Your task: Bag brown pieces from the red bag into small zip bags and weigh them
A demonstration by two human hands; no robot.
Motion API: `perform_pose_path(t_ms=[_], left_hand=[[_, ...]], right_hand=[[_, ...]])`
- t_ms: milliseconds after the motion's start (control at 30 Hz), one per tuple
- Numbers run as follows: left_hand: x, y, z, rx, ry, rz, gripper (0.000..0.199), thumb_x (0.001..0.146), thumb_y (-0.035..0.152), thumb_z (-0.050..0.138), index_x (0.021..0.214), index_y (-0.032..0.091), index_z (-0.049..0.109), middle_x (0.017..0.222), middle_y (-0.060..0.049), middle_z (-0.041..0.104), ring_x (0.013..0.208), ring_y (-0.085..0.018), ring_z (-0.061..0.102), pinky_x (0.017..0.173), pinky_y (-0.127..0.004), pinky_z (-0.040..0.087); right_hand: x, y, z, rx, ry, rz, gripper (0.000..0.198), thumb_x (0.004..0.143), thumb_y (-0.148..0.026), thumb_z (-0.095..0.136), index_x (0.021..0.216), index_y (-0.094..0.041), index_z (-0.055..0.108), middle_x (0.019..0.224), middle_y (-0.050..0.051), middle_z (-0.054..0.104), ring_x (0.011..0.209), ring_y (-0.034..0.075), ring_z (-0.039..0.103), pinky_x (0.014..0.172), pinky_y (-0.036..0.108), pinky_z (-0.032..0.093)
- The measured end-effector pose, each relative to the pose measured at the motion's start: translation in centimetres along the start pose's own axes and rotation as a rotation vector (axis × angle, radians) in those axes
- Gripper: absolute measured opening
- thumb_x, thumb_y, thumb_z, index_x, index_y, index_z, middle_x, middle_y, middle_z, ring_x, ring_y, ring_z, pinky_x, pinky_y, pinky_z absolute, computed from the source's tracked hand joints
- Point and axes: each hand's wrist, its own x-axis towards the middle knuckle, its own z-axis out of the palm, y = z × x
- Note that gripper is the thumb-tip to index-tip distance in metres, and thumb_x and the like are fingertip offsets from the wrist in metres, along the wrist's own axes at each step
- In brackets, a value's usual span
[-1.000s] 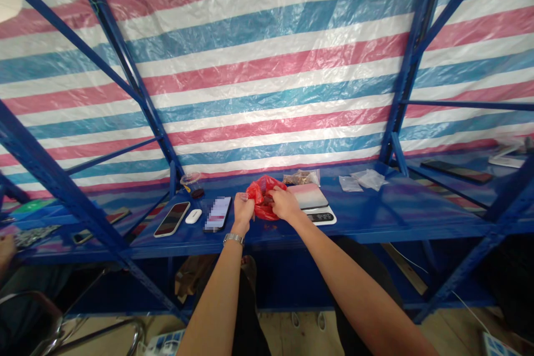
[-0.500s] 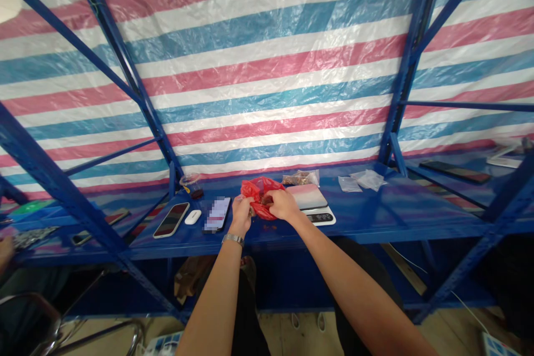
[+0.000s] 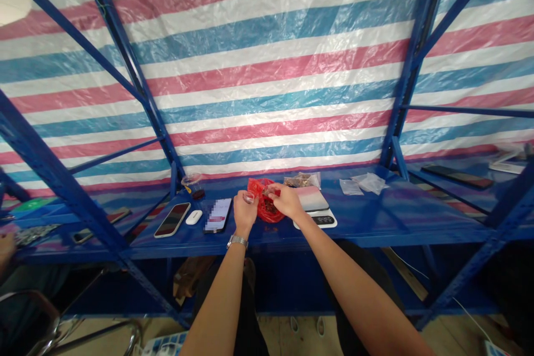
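A red plastic bag [image 3: 267,216] lies with its mouth open on the blue shelf, with dark brown bits inside. At its left side my left hand [image 3: 245,214] is closed on what looks like a small clear plastic bag [image 3: 249,197]. From the right, my right hand [image 3: 287,200] reaches over the bag's mouth. Its fingers are pinched together, and what they hold is too small to name. Right of that hand, a flat pink-and-white pad [image 3: 311,198] covers part of a white kitchen scale [image 3: 331,219].
A phone with a lit screen [image 3: 217,215], a white earbud case [image 3: 194,217], another phone [image 3: 172,220] and a clear plastic cup [image 3: 192,183] stand left. Behind lies a filled clear bag [image 3: 302,179]; small clear bags [image 3: 369,182] lie right. Blue posts [image 3: 406,78] flank the shelf.
My left hand has shifted slightly right and turned, with the clear plastic showing more at its fingertips. My right hand has risen a little out of the red bag, whose contents show more.
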Motion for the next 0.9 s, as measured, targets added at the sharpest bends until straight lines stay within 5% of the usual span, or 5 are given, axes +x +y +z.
perform_pose_path(t_ms=[167, 400, 900], left_hand=[[-0.7, -0.2, 0.1, 0.082, -0.065, 0.093, 0.013, 0.083, 0.023, 0.067, 0.085, 0.024, 0.055, 0.081, -0.002, 0.061, 0.077, -0.019, 0.056, 0.071, -0.031, 0.039], [-0.9, 0.1, 0.0, 0.138, -0.051, 0.043, 0.016, 0.083, 0.018, 0.066, 0.084, 0.024, 0.051, 0.081, -0.002, 0.060, 0.075, -0.019, 0.055, 0.069, -0.030, 0.035], [-0.7, -0.2, 0.6, 0.129, -0.115, 0.239, 0.018, 0.081, 0.012, 0.067, 0.084, 0.023, 0.053, 0.083, -0.002, 0.059, 0.079, -0.020, 0.055, 0.073, -0.030, 0.037]], right_hand=[[0.1, -0.5, 0.1, 0.055, 0.085, -0.068, 0.030, 0.092, -0.022, 0.064, 0.119, -0.030, 0.073, 0.125, 0.001, 0.075, 0.119, 0.023, 0.067, 0.110, 0.039, 0.047], [0.4, 0.1, 0.7, 0.228, 0.067, 0.007, 0.029, 0.092, -0.019, 0.061, 0.119, -0.024, 0.071, 0.123, 0.003, 0.076, 0.115, 0.019, 0.069, 0.106, 0.033, 0.049], [-1.2, -1.8, -0.4, -0.135, 0.012, -0.461, 0.044, 0.095, -0.006, 0.051, 0.129, -0.028, 0.069, 0.135, 0.006, 0.066, 0.121, 0.025, 0.055, 0.099, 0.041, 0.036]])
